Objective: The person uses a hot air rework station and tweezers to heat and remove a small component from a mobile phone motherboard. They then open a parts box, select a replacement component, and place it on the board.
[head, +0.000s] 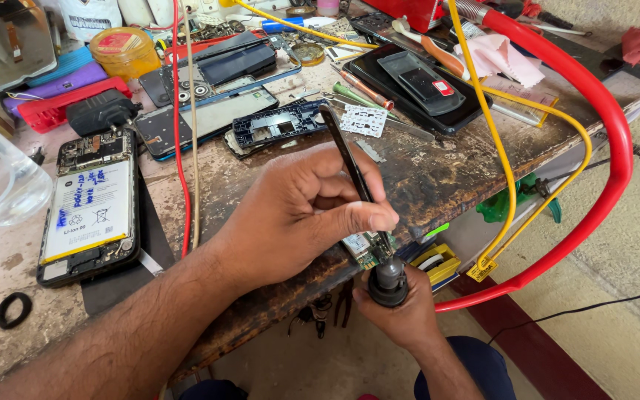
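Left hand (298,222) pinches black tweezers (350,167), tips down on a small green circuit board (364,250) at the near edge of the workbench (438,178). Right hand (401,315), just below that edge, is closed round a black hot-air nozzle (388,280) aimed up at the board. Rework looks mid-way: the part is gripped, not lifted clear, as far as shows. Tweezers' long axis runs from far-left, upper end, to near-right tips. The opened phone with white battery (89,207) lies on the bench, well left.
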